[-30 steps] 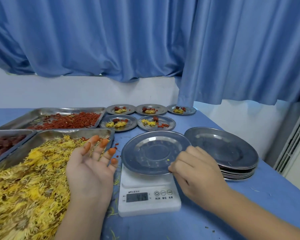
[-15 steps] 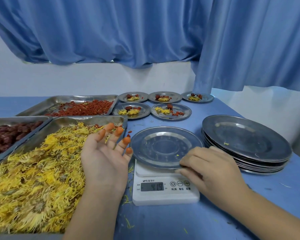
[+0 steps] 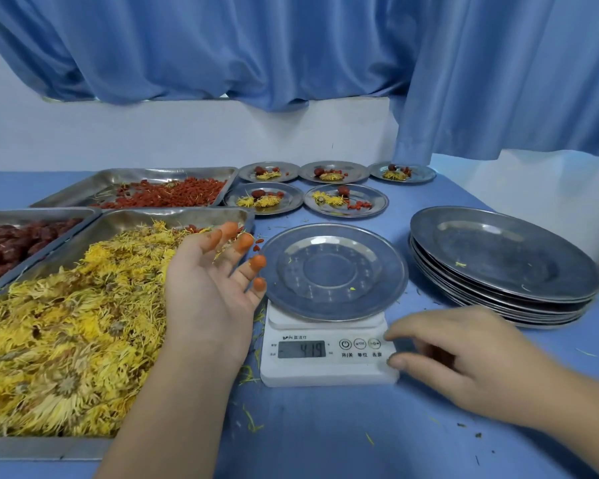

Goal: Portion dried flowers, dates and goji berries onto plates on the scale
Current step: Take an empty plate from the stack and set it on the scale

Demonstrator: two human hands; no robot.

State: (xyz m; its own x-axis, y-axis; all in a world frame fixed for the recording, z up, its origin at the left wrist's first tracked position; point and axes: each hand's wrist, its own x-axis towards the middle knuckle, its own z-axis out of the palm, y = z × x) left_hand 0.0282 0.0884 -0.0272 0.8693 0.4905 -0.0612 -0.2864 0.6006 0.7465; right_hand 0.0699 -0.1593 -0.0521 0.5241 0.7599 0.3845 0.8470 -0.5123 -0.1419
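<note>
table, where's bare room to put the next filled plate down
Bare table lies between the scale and the near edge, and behind the plate stack, right of the filled plates. Trays crowd the left; the left hand fills the gap beside the scale.

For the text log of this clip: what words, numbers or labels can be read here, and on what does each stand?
"419": on the display of the scale; whether it has a decimal point is unclear.
"开/关", "单位", "去皮": printed under the buttons, left to right.
Brand line above the display: too blurred to read.
Tiny marks on both sides of the display: too small to read.
No other text is visible.
</note>
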